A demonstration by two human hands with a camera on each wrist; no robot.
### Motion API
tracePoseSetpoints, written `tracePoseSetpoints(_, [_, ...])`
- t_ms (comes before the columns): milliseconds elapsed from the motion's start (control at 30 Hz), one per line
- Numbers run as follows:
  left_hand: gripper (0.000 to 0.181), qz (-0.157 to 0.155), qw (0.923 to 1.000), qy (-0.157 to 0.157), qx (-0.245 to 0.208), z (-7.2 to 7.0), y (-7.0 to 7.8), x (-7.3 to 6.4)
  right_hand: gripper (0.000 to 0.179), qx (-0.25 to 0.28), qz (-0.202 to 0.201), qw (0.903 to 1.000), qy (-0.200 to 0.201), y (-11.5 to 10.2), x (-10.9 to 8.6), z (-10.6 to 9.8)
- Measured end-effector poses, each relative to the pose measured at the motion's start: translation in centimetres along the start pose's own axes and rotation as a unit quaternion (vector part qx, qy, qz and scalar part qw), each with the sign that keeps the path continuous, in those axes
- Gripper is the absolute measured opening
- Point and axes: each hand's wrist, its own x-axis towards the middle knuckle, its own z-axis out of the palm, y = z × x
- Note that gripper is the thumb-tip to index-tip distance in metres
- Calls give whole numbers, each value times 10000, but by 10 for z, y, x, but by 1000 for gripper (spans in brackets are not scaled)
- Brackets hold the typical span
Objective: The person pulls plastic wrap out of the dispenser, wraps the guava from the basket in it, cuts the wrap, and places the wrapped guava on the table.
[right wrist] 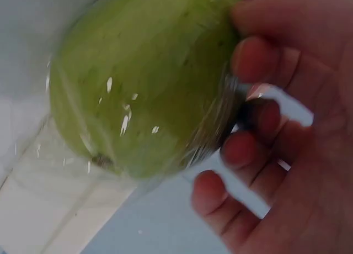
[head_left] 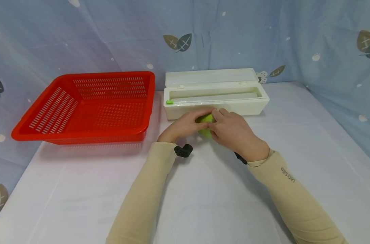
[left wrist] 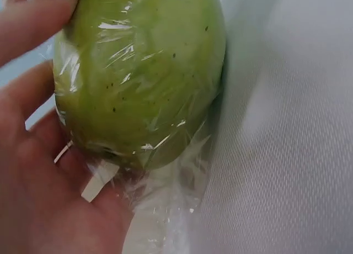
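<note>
Both hands meet at a green fruit [head_left: 206, 118] in front of the long white box, low over the white table. Small dark specks dot the fruit's skin, and clear cling film [left wrist: 148, 147] covers it in shiny creases. My left hand [head_left: 188, 123] holds the fruit from the left, its fingers and thumb curled about the side. From the right, my right hand [head_left: 230, 130] grips the wrapped fruit with thumb and fingertips, where the film bunches up in the right wrist view. Loose film hangs off the fruit's lower end in the left wrist view.
Behind the hands stands the white cling film box [head_left: 216, 109], lid raised, with a white roll [head_left: 215, 97] inside and a green slider [head_left: 169, 102] on its front edge. A red plastic basket [head_left: 96, 137] sits to the left. Blue patterned cloth [head_left: 221, 37] hangs behind the table.
</note>
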Motion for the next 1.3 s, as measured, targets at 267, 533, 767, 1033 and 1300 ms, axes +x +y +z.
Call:
tracePoseSetpoints(267, [43, 136, 9987, -113, -475, -1, -3, -1, 9, -155, 143, 9997, 112, -6, 2, 1])
tracePoseSetpoints(533, [43, -127, 9989, -20, -440, 0, 3, 0, 15, -43, 402, 9988, -265, -3, 1, -2])
tracePoseSetpoints(767, [51, -196, 9998, -34, 74, 2, 3, 2, 13, 974, 497, 9889, -1009, 13, 1, -6])
tracePoseSetpoints(1033, [56, -312, 9994, -148, 66, 1, 3, 1, 15, 2971, 926, 9459, -920, 38, 0, -11])
tracePoseSetpoints(1300, [58, -158, 9997, -176, 44, 0, -1, 1, 34, 3015, 1997, 9316, -372, 52, -4, -14])
